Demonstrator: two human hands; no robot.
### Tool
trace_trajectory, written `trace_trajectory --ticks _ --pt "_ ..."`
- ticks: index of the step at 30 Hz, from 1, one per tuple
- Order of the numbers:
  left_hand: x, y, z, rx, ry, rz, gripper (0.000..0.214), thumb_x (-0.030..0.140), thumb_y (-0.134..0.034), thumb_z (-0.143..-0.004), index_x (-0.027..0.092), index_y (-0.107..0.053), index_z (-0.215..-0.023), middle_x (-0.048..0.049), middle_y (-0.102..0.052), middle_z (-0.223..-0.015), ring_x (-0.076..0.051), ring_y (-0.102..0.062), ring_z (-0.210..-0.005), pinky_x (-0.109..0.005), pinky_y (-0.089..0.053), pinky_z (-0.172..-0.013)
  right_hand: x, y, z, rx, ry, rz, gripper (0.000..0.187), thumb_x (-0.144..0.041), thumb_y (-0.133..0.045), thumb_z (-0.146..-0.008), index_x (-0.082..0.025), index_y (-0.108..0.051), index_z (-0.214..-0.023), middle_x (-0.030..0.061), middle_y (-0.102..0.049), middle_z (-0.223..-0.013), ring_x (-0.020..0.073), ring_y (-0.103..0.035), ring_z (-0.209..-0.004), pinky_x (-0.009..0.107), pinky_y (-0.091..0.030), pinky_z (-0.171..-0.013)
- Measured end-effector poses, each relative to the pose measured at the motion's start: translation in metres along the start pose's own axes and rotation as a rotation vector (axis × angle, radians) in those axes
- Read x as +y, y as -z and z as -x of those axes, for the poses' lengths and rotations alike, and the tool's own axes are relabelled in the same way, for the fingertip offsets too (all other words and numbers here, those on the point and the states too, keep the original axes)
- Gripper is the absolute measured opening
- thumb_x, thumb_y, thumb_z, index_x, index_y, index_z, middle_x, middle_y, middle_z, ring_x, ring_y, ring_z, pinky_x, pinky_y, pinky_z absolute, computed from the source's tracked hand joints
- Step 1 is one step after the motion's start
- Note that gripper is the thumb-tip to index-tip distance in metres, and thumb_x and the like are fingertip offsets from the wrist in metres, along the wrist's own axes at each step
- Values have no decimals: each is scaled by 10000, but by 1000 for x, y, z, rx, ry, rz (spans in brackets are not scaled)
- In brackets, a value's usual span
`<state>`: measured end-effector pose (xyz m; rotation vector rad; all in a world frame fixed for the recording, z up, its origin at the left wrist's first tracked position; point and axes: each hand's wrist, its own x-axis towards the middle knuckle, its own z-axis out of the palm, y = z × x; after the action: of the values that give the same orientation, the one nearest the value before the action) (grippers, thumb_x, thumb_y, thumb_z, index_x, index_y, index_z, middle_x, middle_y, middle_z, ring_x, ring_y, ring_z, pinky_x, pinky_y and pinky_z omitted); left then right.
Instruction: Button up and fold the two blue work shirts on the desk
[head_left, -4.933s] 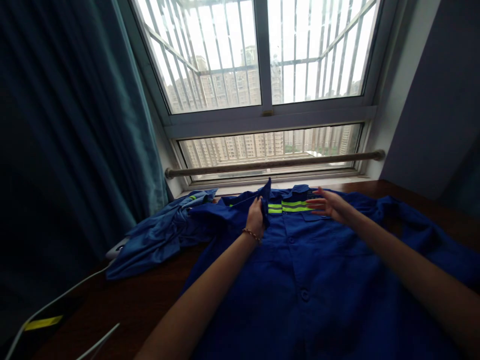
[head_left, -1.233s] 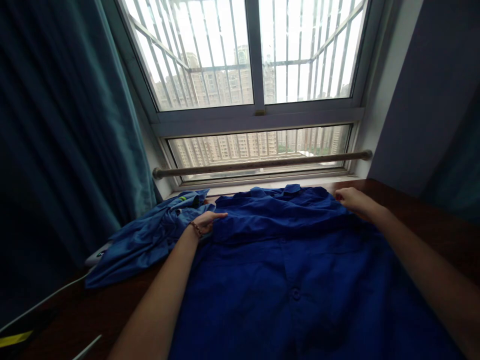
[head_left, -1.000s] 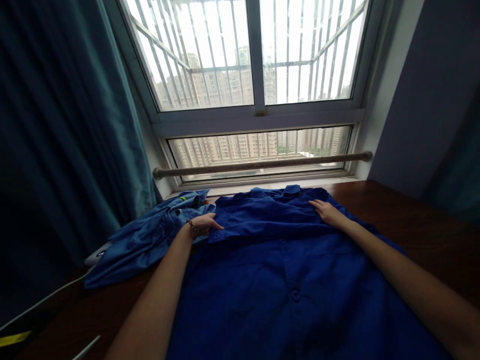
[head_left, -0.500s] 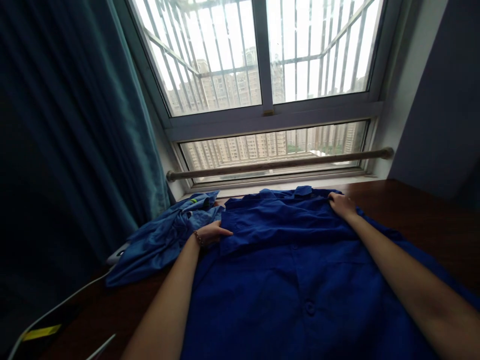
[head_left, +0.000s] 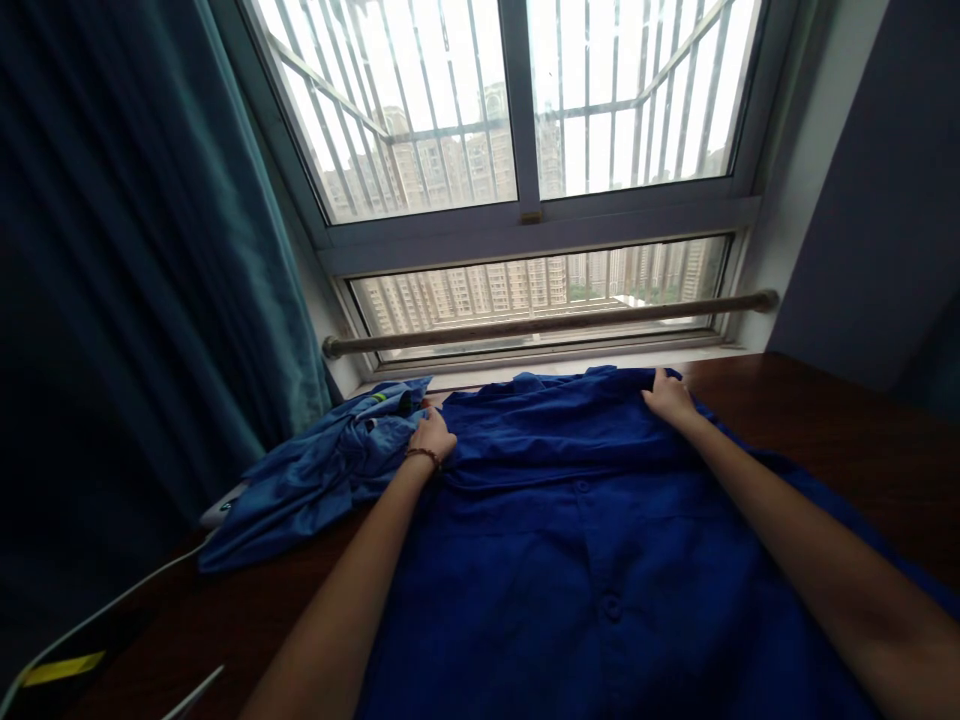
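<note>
- The blue shirt (head_left: pixel 525 570) looks soft, light and floppy; best held by both sides
- Right hand (head_left: pixel 670 400): fingers pinching its far edge
- Left hand (head_left: pixel 433 437): fingers half hidden, can't tell

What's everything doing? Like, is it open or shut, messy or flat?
Blue garment: spread out, button side up, wrinkled near the top
Lighter blue clothing: crumpled in a heap
Curtain: pulled to one side, hanging in folds
Window: looks shut
Left hand: curled at the garment's left edge, grip unclear
Right hand: on the garment's top right corner, grip unclear
</note>
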<state>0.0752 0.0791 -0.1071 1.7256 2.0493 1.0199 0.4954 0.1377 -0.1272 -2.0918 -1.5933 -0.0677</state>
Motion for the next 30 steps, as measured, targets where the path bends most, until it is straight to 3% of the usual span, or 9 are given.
trace_trajectory --ticks 3,5,7,10,12,19,24,28,30 --pt "27 -12 16 138 -251 -269 625 227 -541 -687 109 -302 -1252 -198 -342 -1264 -331 -290 -1190 -489 -233 -966 -33 1 22 23 139 37 555 -489 -387 -788 -146 -369 -1224 180 -460 -1153 321 -430 -1044 436 -367 -808" --pt "43 -27 30 70 -461 -407 559 372 -457 -765 161 -306 -1260 -139 -297 -1320 -288 -219 -1233 -467 -186 -999 -52 -5 38 -6 253 48 602 -560 -304 -795 -184 -320 -1265 157 -391 -1240 329 -353 -1112 460 -326 -853" --pt "49 -45 43 -106 -540 -483 562 502 -366 -785 223 -303 -1270 -86 -253 -1362 -291 -165 -1253 -513 -147 -994 -61 -17 49 -93 314 75 645 -615 -247 -780 -227 -281 -1295 118 -301 -1323 341 -278 -1165 492 -267 -897" --pt "46 -66 56 -367 -502 -554 615 615 -243 -771 283 -280 -1286 -52 -222 -1385 -326 -155 -1252 -582 -126 -957 -51 -33 50 -270 268 130 708 -683 -189 -739 -282 -230 -1321 51 -216 -1381 373 -218 -1192 548 -174 -927" --pt "42 -70 56 -440 -483 -558 620 641 -178 -765 314 -280 -1282 -32 -232 -1384 -322 -175 -1249 -586 -134 -950 -30 -37 39 -320 172 160 754 -711 -152 -716 -282 -201 -1334 30 -196 -1392 393 -202 -1194 575 -135 -928" --pt "19 -54 33 -268 -379 -565 576 604 -130 -792 332 -311 -1267 -24 -233 -1385 -273 -147 -1268 -554 -117 -969 52 -28 -1 -247 85 200 648 -644 -130 -766 -304 -301 -1291 0 -277 -1363 302 -227 -1207 544 -153 -949" --pt "1 -59 27 -285 -336 -558 595 629 -192 -767 342 -291 -1279 -48 -252 -1377 -291 -164 -1263 -558 -88 -966 60 -30 -2 -182 101 176 592 -611 -197 -784 -275 -403 -1226 28 -343 -1322 283 -268 -1182 530 -193 -934" --pt "-3 -59 22 -262 -238 -517 627 646 -208 -751 328 -291 -1285 -44 -218 -1390 -318 -115 -1270 -558 -88 -964 62 -29 -2 -34 -14 168 577 -576 -243 -793 -211 -447 -1192 93 -305 -1332 310 -236 -1193 528 -218 -912" --pt "-5 -58 18 -241 -196 -501 627 641 -215 -753 314 -305 -1281 -49 -203 -1395 -318 -113 -1270 -545 -104 -967 66 -30 -4 -42 -62 156 594 -577 -241 -793 -194 -433 -1204 126 -295 -1328 325 -252 -1184 535 -237 -892"
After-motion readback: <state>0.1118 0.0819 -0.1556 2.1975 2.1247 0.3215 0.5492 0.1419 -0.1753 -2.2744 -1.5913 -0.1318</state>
